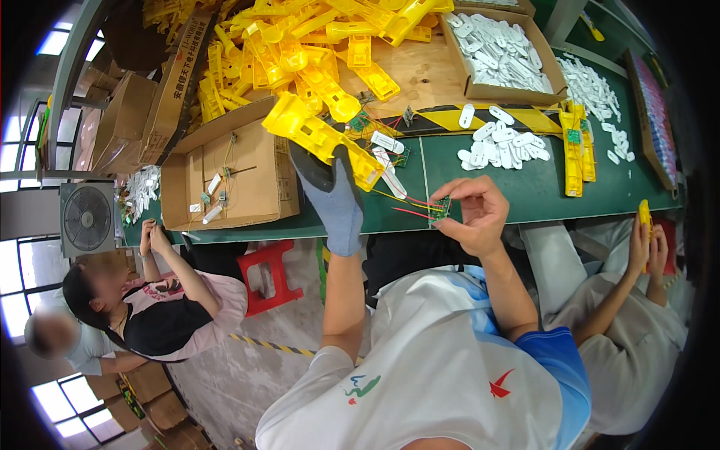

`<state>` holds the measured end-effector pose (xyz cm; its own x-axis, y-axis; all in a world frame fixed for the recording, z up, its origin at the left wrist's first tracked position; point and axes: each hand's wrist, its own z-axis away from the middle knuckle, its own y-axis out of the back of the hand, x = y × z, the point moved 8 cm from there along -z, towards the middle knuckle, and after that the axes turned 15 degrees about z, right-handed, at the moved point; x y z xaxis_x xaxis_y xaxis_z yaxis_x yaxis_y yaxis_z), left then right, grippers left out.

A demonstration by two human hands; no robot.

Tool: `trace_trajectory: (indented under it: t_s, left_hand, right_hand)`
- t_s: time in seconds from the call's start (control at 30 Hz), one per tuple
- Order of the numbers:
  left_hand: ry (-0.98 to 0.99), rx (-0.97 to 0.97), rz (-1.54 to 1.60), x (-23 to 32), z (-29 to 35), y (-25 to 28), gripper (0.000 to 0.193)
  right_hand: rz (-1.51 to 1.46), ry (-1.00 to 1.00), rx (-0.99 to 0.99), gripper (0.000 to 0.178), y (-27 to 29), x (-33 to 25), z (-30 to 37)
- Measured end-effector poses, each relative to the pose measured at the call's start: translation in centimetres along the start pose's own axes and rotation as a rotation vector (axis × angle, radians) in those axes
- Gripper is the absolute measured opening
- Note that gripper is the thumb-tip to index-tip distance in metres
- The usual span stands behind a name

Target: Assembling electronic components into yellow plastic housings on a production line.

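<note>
My left hand (335,196), in a grey glove with dark fingers, grips a yellow plastic housing (311,136) that slants down to the right. In my bare right hand (480,214), thumb and fingertips pinch a small green circuit board (438,211) by its edges. Red and yellow wires run left from the board toward the housing's lower end. Between my hands, at the table's near side, lie white plastic strips (388,171), partly behind the wires. Further green boards with thin wires (360,121) rest just beyond the housing.
Yellow housings (277,56) are heaped on the wooden board at the back. White oval covers (504,146) lie piled on the green table, more in a cardboard box (517,94). An open carton (225,176) stands left. Co-workers sit on both sides; a red stool (268,277) is below.
</note>
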<state>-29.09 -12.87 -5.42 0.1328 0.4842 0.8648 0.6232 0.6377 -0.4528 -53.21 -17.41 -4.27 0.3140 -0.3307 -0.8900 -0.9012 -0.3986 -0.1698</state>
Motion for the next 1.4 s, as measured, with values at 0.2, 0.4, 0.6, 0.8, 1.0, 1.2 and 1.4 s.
trace_trajectory:
  t_s: [0.2, 0.4, 0.6, 0.8, 1.0, 1.2, 1.4]
  left_hand:
    - [0.174, -0.242, -0.266, -0.4, 2.0, -1.2, 0.064]
    - [0.272, -0.688, -0.209, 0.5, 4.3, -4.8, 0.032]
    - [0.384, -0.506, -0.197, -2.2, 4.8, -2.2, 0.014]
    - [0.353, -0.360, -0.148, -2.5, 5.1, -1.3, 0.014]
    - [0.540, -0.298, -0.021, -4.1, 5.6, -1.1, 0.013]
    - [0.661, -0.286, 0.080, -4.6, 6.1, -1.2, 0.014]
    - [0.683, -0.307, 0.070, -4.8, 6.0, -1.2, 0.013]
  right_hand:
    - [0.067, -0.224, -0.195, 0.019, 0.1, 0.1, -1.7]
    - [0.147, -0.592, -0.423, 0.032, -2.0, 4.2, -3.2]
    - [0.277, -0.647, -0.559, 0.043, -4.0, 5.6, -2.8]
    - [0.151, -0.546, -0.347, 0.030, -4.0, 5.6, -2.0]
    - [0.185, -0.493, -0.195, 0.023, -3.1, 5.4, -1.6]
    - [0.511, -0.263, -0.215, 0.026, -2.9, 2.6, -2.3]
    - [0.646, 0.067, -0.217, 0.021, -2.6, 1.0, -2.7]
